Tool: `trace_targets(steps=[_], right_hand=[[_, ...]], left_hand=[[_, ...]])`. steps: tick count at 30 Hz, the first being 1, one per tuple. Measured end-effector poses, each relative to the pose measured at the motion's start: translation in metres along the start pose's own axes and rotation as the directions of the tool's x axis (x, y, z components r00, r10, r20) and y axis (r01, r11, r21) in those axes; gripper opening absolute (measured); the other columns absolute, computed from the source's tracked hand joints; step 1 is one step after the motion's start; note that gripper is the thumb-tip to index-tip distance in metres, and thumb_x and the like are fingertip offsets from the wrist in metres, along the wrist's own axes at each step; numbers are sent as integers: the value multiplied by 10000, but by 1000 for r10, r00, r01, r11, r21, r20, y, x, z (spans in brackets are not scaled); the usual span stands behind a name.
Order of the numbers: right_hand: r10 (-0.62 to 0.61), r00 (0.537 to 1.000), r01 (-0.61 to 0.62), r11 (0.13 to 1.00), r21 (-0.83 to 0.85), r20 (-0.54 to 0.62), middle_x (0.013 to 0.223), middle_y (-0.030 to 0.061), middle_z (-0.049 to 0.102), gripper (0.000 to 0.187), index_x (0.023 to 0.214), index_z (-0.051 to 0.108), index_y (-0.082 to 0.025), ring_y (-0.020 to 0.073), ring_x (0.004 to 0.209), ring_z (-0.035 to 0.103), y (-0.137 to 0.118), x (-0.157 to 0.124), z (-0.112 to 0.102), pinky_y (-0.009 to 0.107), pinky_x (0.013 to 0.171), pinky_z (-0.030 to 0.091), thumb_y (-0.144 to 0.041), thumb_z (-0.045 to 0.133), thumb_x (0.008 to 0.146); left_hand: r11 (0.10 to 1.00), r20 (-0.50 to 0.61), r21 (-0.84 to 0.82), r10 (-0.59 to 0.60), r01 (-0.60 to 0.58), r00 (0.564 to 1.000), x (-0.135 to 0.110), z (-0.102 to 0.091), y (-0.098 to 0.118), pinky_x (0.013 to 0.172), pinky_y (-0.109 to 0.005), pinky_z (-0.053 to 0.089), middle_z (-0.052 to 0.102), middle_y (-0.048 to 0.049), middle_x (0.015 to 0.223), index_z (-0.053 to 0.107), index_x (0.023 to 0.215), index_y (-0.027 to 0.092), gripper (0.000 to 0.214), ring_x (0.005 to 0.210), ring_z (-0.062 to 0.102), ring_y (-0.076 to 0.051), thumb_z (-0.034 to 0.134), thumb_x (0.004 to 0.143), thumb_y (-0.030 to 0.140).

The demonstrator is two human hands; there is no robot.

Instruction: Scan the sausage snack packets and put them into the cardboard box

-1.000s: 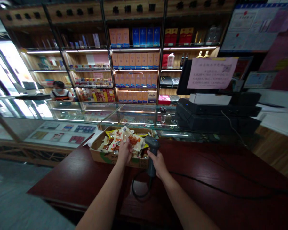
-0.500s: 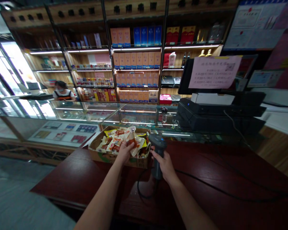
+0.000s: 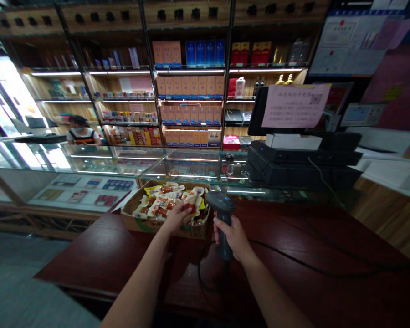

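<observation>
- Dark red wooden counter (image 3: 89, 269) across the lower centre, a glass display case (image 3: 116, 166) behind it
- Cardboard box (image 3: 164, 230) at the counter's far edge, filled with sealed snack packets (image 3: 160, 205)
- Left hand (image 3: 177, 217) at the box's near side, fingers pressed together on the packets; whether they pinch one, cannot tell
- Right hand (image 3: 234, 237) just right of the box, fingers wrapped around a corded barcode scanner (image 3: 222, 218)

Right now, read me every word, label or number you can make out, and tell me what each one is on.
Nothing is legible.
Pink paper notice: print too small to read.
Snack packets: labels too blurred.
Barcode scanner: no readable marking.
Shelved boxes: too small.
Wall certificates: too small.
</observation>
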State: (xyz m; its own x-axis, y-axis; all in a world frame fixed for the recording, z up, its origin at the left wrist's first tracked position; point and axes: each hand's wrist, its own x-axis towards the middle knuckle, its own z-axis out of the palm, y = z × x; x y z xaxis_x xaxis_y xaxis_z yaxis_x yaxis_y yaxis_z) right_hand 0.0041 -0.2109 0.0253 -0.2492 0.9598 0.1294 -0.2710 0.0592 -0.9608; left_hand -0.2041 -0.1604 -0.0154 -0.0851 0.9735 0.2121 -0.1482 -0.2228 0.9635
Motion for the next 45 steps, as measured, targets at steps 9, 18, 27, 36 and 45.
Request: trace_targets(steps=[9,18,27,36,45], right_hand=[[34,999,-33,997,64,-22,503,-67,540,346,879,545,-146,77,326,467,-3,-2,-6,190,313,402,-390,674,670],[142,952,-120,988,95,-273,508,-69,560,468,939,521,-167,93,351,497,3,-20,-105,197,320,422,-454,716,625],[111,896,-93,994,64,-430,501,-64,564,471,919,527,-166,96,356,503,-11,-46,-191,199,328,431,-451,737,608],[105,909,-88,994,61,-404,508,-57,569,431,914,536,-170,101,352,514,-10,-41,-187,202,334,429,-442,720,635],[191,955,-177,981,79,-226,515,-58,573,449,938,531,-170,103,358,514,12,-29,-132,205,334,425,-454,711,639]], left_hand=[[997,-79,70,30,-24,996,2,1,3,699,-292,487,673,-39,684,680,704,139,280,672,614,-164,780,541,344],[982,-22,-180,-58,53,998,16,119,2,649,-298,505,699,-50,766,647,859,134,366,631,640,-169,752,547,293],[920,38,-211,-330,330,943,63,236,-106,696,-332,515,681,-112,817,604,895,96,329,703,659,-200,681,575,99],[984,-94,124,-120,132,988,67,244,-111,1103,-374,207,477,-137,1357,600,1053,168,537,1342,312,-263,636,552,-21],[868,-145,456,288,-194,947,22,124,-7,966,-404,379,665,-74,935,673,863,226,231,981,575,-261,653,639,175]])
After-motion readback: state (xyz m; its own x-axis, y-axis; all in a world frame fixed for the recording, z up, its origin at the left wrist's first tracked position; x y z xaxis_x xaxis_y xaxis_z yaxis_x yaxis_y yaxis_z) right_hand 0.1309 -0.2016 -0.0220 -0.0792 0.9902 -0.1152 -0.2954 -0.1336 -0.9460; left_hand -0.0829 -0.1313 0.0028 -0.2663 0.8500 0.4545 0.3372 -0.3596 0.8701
